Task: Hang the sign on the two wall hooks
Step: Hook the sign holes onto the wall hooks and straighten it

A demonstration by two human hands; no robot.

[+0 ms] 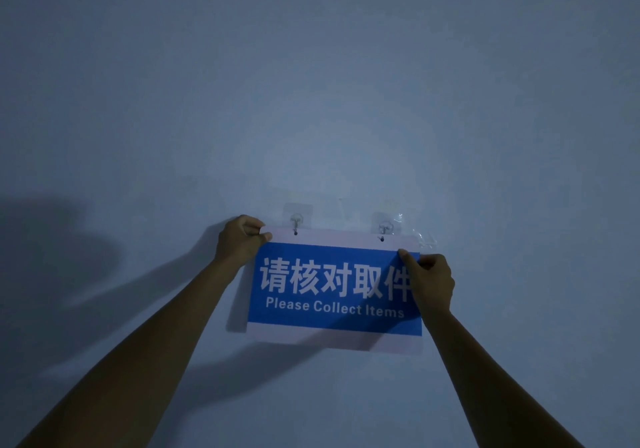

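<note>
A blue and white sign (332, 288) reading "Please Collect Items" lies flat against the wall, slightly tilted down to the right. Its two top holes sit at the tips of two clear adhesive hooks: the left hook (297, 221) and the right hook (383, 227). My left hand (239, 241) pinches the sign's top left corner. My right hand (431, 281) grips the sign's right edge, covering the end of the lettering.
The plain pale wall (311, 83) fills the whole view in dim light. Crumpled clear film (426, 238) sticks to the wall just right of the right hook. Arm shadows fall on the wall to the left and below.
</note>
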